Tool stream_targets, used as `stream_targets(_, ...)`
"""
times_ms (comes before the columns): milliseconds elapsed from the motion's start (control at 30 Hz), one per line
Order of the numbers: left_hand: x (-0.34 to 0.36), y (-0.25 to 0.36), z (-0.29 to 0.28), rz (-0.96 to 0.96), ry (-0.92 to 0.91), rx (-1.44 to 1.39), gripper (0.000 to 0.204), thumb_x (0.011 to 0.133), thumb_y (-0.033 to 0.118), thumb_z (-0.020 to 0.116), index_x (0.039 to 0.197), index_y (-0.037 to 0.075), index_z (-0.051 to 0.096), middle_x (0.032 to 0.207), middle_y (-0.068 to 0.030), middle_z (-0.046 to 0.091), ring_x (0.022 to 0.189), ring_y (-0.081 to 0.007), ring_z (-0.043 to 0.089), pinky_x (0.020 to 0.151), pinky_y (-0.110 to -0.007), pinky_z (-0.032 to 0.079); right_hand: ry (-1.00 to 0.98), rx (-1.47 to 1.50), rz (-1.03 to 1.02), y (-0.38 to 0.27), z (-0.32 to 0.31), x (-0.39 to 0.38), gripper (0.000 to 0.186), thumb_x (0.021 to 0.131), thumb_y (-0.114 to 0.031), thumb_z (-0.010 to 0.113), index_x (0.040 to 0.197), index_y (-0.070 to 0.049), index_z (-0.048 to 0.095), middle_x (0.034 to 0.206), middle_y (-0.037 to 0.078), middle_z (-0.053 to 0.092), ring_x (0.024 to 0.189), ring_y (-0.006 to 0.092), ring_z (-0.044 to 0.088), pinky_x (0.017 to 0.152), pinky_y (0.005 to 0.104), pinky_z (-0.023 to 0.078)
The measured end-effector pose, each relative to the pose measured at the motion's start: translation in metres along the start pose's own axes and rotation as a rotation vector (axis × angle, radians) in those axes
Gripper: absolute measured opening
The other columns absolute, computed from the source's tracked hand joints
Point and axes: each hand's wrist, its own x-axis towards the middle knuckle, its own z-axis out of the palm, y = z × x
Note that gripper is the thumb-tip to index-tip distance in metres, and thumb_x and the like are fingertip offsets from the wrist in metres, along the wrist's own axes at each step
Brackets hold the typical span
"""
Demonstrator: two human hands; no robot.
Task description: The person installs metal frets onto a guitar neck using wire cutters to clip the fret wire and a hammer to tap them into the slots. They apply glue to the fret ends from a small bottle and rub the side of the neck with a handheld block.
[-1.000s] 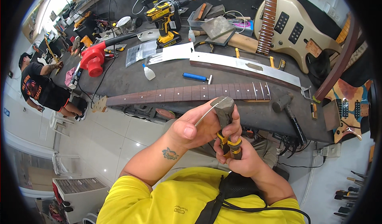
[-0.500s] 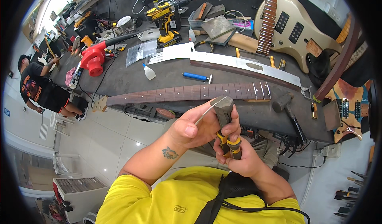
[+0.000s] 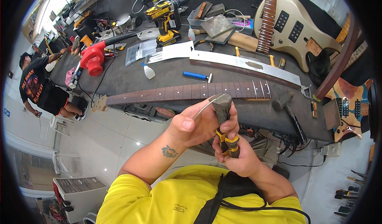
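Observation:
My right hand [image 3: 240, 160] is closed round the yellow-and-black handles of a pair of pliers [image 3: 223, 108], their dark head pointing up. Cupped beside that head is my left hand [image 3: 193, 122], its fingers curled behind and around the tool. A thin, slightly bent fret wire [image 3: 203, 109] runs from near the left thumb up to the jaws; the exact grip on it is partly hidden. Just beyond both hands lies a guitar neck [image 3: 171, 92] with a dark dotted fretboard. Several bright frets show at its right end, and its pale headstock [image 3: 100, 104] is at left.
A hammer [image 3: 284, 102] lies right of the neck. Behind it are a blue-handled tool [image 3: 195, 75], a small white bottle [image 3: 149, 71], a long metal-topped beam [image 3: 246, 65], a yellow drill [image 3: 163, 23] and a red blower [image 3: 93, 59]. A person [image 3: 43, 80] stands at far left.
Both hands, the pliers and the wire have shifted very slightly left and up. At far left, the other person has reached an arm farther along the bench.

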Motion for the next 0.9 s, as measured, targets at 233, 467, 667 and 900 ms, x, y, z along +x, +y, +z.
stream_targets(233,-0.001,0.003,0.001,0.003,-0.008,-0.021,0.096,0.075,0.054,0.091,0.148,0.003,0.056,0.109,-0.0102,0.058,0.106,-0.0290,0.057,0.103,-0.048,0.046,0.002,-0.015,-0.020,0.001,0.001,0.001,0.053,0.092,0.012,0.060,0.143,0.000,0.055,0.131,0.007,0.063,0.120,0.0131,0.062,0.103,0.0305,0.053)
stream_targets(467,-0.002,0.003,0.001,-0.014,0.005,0.033,0.097,0.069,0.056,0.086,0.147,0.008,0.054,0.106,-0.0064,0.056,0.107,-0.0321,0.059,0.101,-0.045,0.042,-0.042,-0.021,-0.032,0.004,0.000,0.002,0.054,0.092,0.013,0.059,0.143,0.000,0.054,0.134,0.007,0.062,0.123,0.0137,0.062,0.105,0.0301,0.052)
stream_targets(667,0.002,0.005,0.003,0.018,-0.028,-0.002,0.099,0.072,0.063,0.086,0.147,0.007,0.053,0.111,-0.0098,0.059,0.114,-0.0336,0.061,0.104,-0.047,0.044,0.015,0.005,0.009,-0.002,0.003,0.005,0.055,0.091,0.010,0.059,0.144,0.000,0.055,0.128,0.005,0.063,0.114,0.0125,0.061,0.100,0.0296,0.053)
stream_targets(900,-0.003,0.025,0.030,0.101,0.596,0.325,0.063,0.107,0.061,0.060,0.131,0.002,0.058,0.106,-0.0152,0.066,0.102,-0.0308,0.069,0.091,-0.042,0.055,0.144,-0.264,-0.077,-0.019,-0.001,0.007,0.056,0.086,0.003,0.064,0.141,-0.003,0.059,0.112,0.002,0.064,0.099,0.0103,0.060,0.087,0.0289,0.053)
